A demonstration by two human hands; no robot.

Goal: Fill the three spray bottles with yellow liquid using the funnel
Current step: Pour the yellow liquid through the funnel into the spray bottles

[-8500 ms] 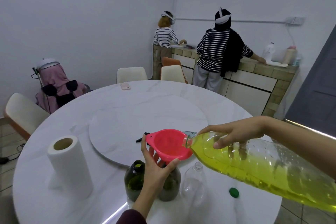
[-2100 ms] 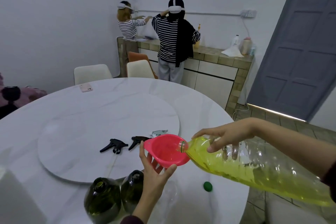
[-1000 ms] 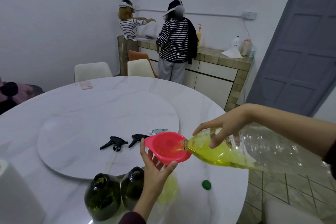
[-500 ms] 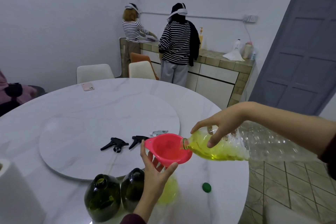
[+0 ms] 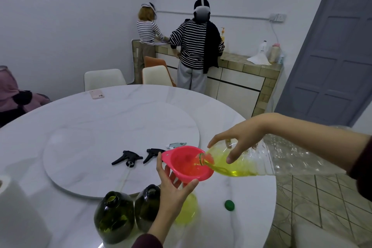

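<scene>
My left hand (image 5: 173,189) grips the red funnel (image 5: 186,164) from below, over a clear bottle (image 5: 187,210) that shows yellow liquid and is mostly hidden behind the hand. My right hand (image 5: 239,141) holds the big clear plastic bottle (image 5: 247,162) tilted on its side, its mouth inside the funnel, with yellow liquid pooled at the neck end. Two dark green bottles (image 5: 114,220) (image 5: 147,208) stand open to the left of my left hand.
Two black spray heads (image 5: 126,159) (image 5: 154,154) lie on the round turntable (image 5: 90,157). A green cap (image 5: 229,205) lies near the table's right edge. A paper roll (image 5: 18,217) stands at the left. A phone (image 5: 97,94) lies far back. Two people stand at the counter.
The big bottle has emptied a good deal and is tilted up more steeply. The clear bottle under the funnel now shows more yellow. The funnel has stayed in place.
</scene>
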